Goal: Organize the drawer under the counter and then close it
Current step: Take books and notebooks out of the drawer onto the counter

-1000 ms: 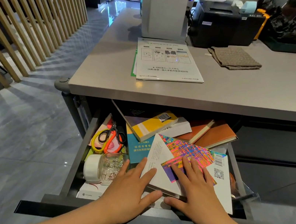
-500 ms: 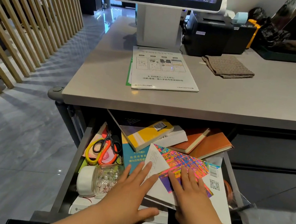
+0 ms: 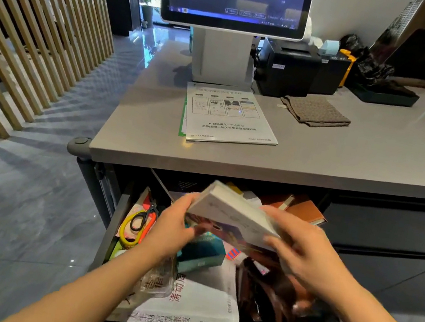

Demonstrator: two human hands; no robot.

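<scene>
The drawer (image 3: 111,231) under the counter stands pulled out, full of clutter. Both hands hold a white-edged book (image 3: 233,214) lifted and tilted above the drawer. My left hand (image 3: 170,226) grips its left end; my right hand (image 3: 303,247) grips its right end. Below lie a white book with red characters (image 3: 199,306), a teal box (image 3: 202,254), scissors with yellow and orange handles (image 3: 137,221), a clear plastic item (image 3: 159,280), brown leather items (image 3: 269,289) and orange-brown notebooks (image 3: 301,208) at the back.
On the grey counter (image 3: 345,159) stand a touchscreen terminal (image 3: 234,0), a black printer (image 3: 287,67), a printed sheet (image 3: 229,116), a folded grey cloth (image 3: 313,111) and a dark tray (image 3: 383,93). Wooden slats (image 3: 31,29) line the left; tiled floor lies below them.
Both hands lay flat on the colourful book in the drawer; now they grip it and have raised it, tilted with its page edge toward me. The items beneath it show. The view moved closer.
</scene>
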